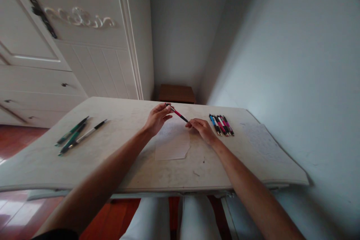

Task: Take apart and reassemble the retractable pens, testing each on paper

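The single view looks out from the wearer's head, above the near side of the tabletop [174, 178], facing forward and tilted down. It sits fairly near, with the left grip [158, 118] and right grip [201, 126] around its middle. Its wide sweep takes in the legs [152, 217] and red floor [112, 213] at the near side, the white cabinet [104, 71] at left and the pale wall [309, 63] at right. The far corner is dim, so its depth is hard to judge.
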Action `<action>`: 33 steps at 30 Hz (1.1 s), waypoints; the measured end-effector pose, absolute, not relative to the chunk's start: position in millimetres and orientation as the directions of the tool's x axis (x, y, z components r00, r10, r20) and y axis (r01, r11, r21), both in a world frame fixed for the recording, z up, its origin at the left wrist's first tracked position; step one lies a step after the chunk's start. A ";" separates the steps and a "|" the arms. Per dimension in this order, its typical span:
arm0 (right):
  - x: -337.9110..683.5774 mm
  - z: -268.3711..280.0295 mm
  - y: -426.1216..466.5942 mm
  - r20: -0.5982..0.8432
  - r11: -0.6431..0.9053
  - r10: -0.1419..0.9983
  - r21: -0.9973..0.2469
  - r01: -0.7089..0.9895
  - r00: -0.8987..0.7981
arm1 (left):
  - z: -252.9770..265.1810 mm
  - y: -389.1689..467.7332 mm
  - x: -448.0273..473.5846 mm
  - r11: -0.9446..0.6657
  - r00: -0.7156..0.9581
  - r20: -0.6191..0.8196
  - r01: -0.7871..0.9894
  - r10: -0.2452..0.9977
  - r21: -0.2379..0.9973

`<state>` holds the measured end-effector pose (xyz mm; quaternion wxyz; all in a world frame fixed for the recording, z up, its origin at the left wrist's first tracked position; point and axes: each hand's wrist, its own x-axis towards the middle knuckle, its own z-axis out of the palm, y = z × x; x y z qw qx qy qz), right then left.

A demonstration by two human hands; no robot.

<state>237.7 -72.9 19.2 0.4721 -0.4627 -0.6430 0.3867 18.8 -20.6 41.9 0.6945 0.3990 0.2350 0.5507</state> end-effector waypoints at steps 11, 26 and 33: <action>241.7 14.7 -69.9 0.277 0.264 0.961 -0.936 0.231 0.024 | 53.8 -19.8 2.8 0.441 0.466 -0.047 -0.793 0.883 0.421; 240.4 11.0 -70.9 0.250 0.235 0.968 -0.934 0.268 0.022 | 56.4 -24.2 -2.5 0.427 0.454 -0.015 -0.828 0.891 0.364; 241.0 10.1 -70.8 0.243 0.232 0.970 -0.933 0.274 0.006 | 59.5 -28.5 2.8 0.450 0.502 0.038 -0.804 0.864 0.389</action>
